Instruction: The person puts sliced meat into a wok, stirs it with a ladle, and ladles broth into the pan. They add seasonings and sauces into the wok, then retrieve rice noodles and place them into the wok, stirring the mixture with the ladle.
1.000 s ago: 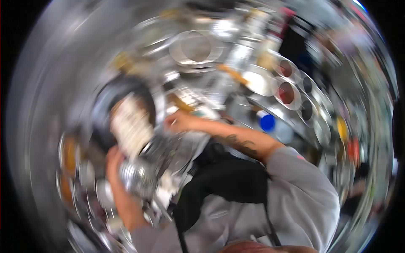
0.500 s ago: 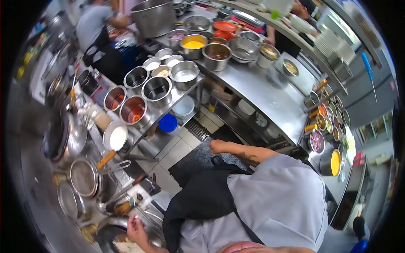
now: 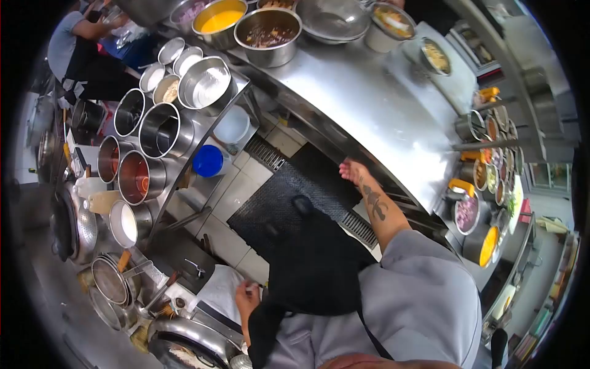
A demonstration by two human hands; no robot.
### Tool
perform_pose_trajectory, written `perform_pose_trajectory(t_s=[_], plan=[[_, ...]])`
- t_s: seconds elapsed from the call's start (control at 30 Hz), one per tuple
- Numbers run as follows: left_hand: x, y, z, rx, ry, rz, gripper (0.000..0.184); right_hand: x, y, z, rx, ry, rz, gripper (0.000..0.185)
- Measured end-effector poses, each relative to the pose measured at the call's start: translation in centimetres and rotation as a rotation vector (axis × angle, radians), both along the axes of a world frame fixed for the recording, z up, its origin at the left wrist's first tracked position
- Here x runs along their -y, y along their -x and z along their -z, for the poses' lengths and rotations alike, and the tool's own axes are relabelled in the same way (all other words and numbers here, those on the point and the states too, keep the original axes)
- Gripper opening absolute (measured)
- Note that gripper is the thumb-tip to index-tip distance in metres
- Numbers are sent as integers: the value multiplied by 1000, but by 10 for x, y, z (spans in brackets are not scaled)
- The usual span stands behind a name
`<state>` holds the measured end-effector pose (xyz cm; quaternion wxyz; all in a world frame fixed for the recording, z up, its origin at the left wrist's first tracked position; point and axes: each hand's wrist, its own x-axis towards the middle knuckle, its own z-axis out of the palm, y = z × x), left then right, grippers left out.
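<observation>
My left hand (image 3: 247,297) is beside my black apron (image 3: 316,261), near a white cloth (image 3: 222,293) on the stove side. Its fingers are curled inward, and whether anything is between them is hidden. Below it to the left is a wok (image 3: 184,329) with pale food inside. My right hand (image 3: 351,171) is held out over the dark floor mat (image 3: 279,200), close to the front edge of a steel table (image 3: 381,138). The fingers are curled, with nothing visible in them.
Steel pots (image 3: 165,130) crowd a side table at left, near a blue tub (image 3: 208,161). Strainers (image 3: 110,281) lie by the stove. A bowl of dark sauce (image 3: 268,37) sits at the back; ingredient containers (image 3: 466,212) line the right. A co-worker (image 3: 86,49) stands back left.
The view has shifted closer to the steel table. My left hand has left the wok and come beside the apron. My right arm, bent across before, now reaches farther forward.
</observation>
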<state>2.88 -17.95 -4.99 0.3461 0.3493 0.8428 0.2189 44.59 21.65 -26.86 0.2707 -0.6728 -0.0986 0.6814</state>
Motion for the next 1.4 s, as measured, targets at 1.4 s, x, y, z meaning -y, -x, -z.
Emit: perform_pose_trajectory(t_s=[1.4], plan=[[-94, -21, 107, 83, 286, 621, 26, 111, -164, -202, 34, -398, 821, 14]])
